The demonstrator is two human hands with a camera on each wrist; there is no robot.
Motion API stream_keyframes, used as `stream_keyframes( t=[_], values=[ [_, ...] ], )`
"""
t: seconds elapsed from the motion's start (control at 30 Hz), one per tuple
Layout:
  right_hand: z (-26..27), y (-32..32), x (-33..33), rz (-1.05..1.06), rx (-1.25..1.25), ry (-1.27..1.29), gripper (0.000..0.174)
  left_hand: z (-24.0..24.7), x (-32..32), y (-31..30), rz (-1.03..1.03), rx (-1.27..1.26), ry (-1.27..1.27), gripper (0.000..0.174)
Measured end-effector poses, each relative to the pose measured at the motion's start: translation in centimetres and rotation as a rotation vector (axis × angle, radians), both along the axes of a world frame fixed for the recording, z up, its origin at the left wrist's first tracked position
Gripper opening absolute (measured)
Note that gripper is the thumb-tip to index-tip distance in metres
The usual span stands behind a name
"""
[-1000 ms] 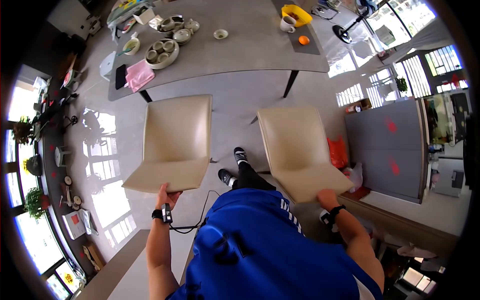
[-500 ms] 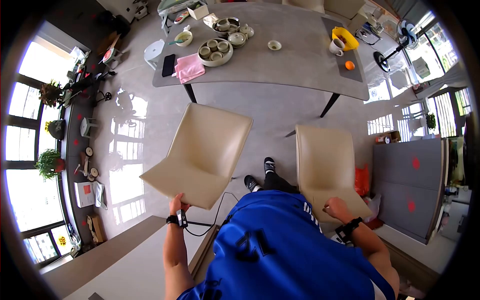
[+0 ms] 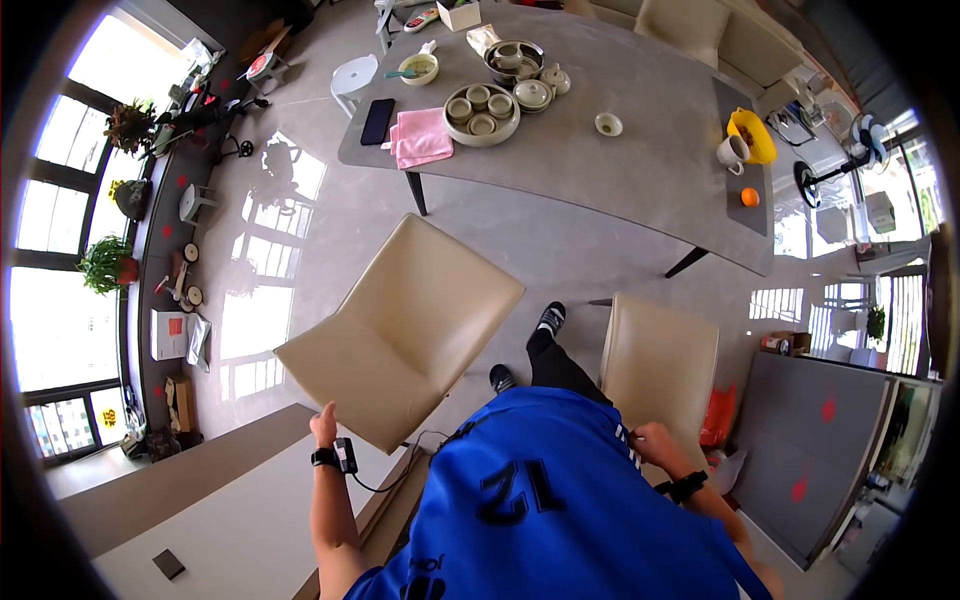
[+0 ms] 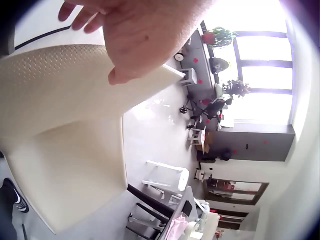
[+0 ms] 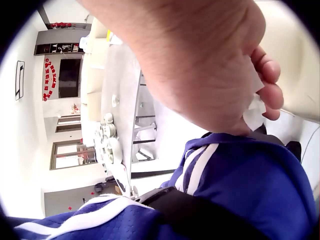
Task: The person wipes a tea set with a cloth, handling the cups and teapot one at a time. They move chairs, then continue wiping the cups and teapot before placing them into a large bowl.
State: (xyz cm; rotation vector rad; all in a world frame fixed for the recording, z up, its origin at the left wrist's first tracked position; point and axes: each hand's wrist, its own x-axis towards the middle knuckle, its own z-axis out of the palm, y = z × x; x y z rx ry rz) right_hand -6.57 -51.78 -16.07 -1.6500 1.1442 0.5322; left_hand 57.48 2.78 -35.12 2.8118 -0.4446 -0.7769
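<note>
The left hand (image 4: pixel 150 37) is open, its fingers loosely parted and its thumb stretched out, with nothing in its grip. It lies at the front edge of the seat of the nearer tan chair (image 3: pixel 400 330); whether it touches that edge cannot be told. The right hand (image 3: pixel 655 446) has its fingers curled round a white crumpled piece (image 5: pixel 256 114), which looks like tissue, close beside the blue shirt (image 3: pixel 510 480).

The nearer tan chair stands at an angle on the glossy floor, ahead of the left hand, its backrest toward the table (image 3: pixel 620 175). The second tan chair (image 3: pixel 660 355) stands to its right, apart from it, its seat partly hidden by the right arm and the shirt. Two striped dark shoes (image 3: pixel 551 318) show on the floor between the chairs.

On the table's left part lie a dark phone (image 3: pixel 377 122) and a pink cloth (image 3: pixel 423 138), with a round dish (image 3: pixel 512 127) of small cups beside the cloth. Lidded pots (image 3: pixel 533 95) and a bowl (image 3: pixel 419 69) stand behind, and a small dish (image 3: pixel 608 124) sits farther right. At the right end, a yellow basket (image 3: pixel 767 150), a mug (image 3: pixel 733 152) and an orange fruit (image 3: pixel 749 197) rest near one another. A red bag (image 3: pixel 717 415) sits between the second tan chair and a gray cabinet (image 3: pixel 815 430).
</note>
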Motion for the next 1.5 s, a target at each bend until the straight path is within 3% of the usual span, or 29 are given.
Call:
stream_keyframes(
  t=[0.07, 0.13, 0.2, 0.27, 0.37, 0.4, 0.5, 0.67, 0.73, 0.8, 0.83, 0.87, 0.97, 1.07, 1.1, 1.2, 1.3, 1.4, 1.47, 1.5],
  values=[
    [-1.2, -2.1, -0.3, -0.013, -0.018, -0.061, 0.022, 5.1, -1.8, -5.8, 0.621, -0.195, -0.035, 0.046],
    [-2.9, -4.1, -1.7, 0.036, -0.07, -0.135, 0.023, 11.0, -3.4, -12.2, 0.641, -0.353, -0.061, 0.053],
    [-2.5, -6.5, -1.7, 0.037, -0.023, -0.065, 0.022, 15.5, -4.6, -18.6, 0.719, -0.494, -0.079, 0.073],
    [-2.0, -8.7, -1.4, 0.016, 0.012, -0.037, 0.022, 21.2, -5.8, -25.3, 0.629, -0.698, -0.032, 0.056],
    [-2.0, -11.1, -1.6, -0.09, 0.044, -0.05, 0.02, 29.4, -6.5, -34.7, 0.555, -0.747, 0.033, 0.038],
    [-2.2, -11.4, -1.7, -0.153, 0.052, -0.06, 0.02, 32.3, -7.5, -38.5, 0.478, -0.833, -0.059, 0.025],
    [-0.6, -12.3, -1.2, -0.356, 0.116, -0.06, 0.021, 38.7, -8.6, -45.0, 0.138, -0.935, -0.159, 0.025],
    [2.2, -13.2, 0.9, -0.759, 0.201, -0.091, 0.027, 48.0, -12.4, -52.6, -0.249, -1.155, -0.244, 0.05],
    [3.2, -13.1, 1.6, -0.906, 0.212, -0.156, 0.027, 51.1, -12.2, -55.2, -0.729, -1.375, -0.133, 0.064],
    [5.3, -13.4, 2.6, -0.957, 0.149, -0.227, 0.025, 54.1, -11.1, -58.3, -1.27, -1.458, 0.23, 0.082],
    [6.6, -13.5, 3.0, -0.979, 0.121, -0.263, 0.026, 54.5, -14.1, -60.3, -1.152, -1.645, 0.008, 0.098],
    [7.7, -13.6, 3.3, -0.99, 0.09, -0.28, 0.026, 55.0, -14.8, -62.8, -1.224, -1.806, 0.081, 0.109],
    [9.7, -14.3, 4.4, -1.028, 0.013, -0.32, 0.027, 57.5, -14.0, -65.8, -1.501, -1.654, 0.223, 0.102],
    [10.6, -14.5, 5.8, -1.064, -0.02, -0.315, 0.027, 58.4, -11.7, -69.8, -1.671, -1.589, 0.482, 0.029],
    [11.3, -14.9, 6.8, -1.068, -0.023, -0.308, 0.027, 57.6, -12.2, -70.6, -1.614, -1.711, 0.433, 0.025],
    [11.8, -16.7, 9.6, -1.059, -0.054, -0.282, 0.028, 56.5, -10.4, -74.0, -1.627, -1.93, 0.547, 0.04],
    [11.4, -19.1, 13.6, -1.026, -0.088, -0.277, 0.028, 54.9, -7.0, -74.8, -1.485, -2.044, 0.588, 0.02],
    [10.7, -21.7, 16.6, -1.015, -0.08, -0.238, 0.029, 53.7, -3.4, -75.9, -1.339, -2.017, 0.625, 0.056],
    [9.2, -22.6, 16.8, -0.998, -0.077, -0.214, 0.03, 54.5, -0.4, -77.9, -1.373, -1.759, 0.755, 0.065],
    [10.2, -23.3, 17.5, -1.0, -0.149, -0.2, 0.03, 53.7, 1.2, -77.7, -1.295, -1.695, 0.773, 0.085]
  ],
)
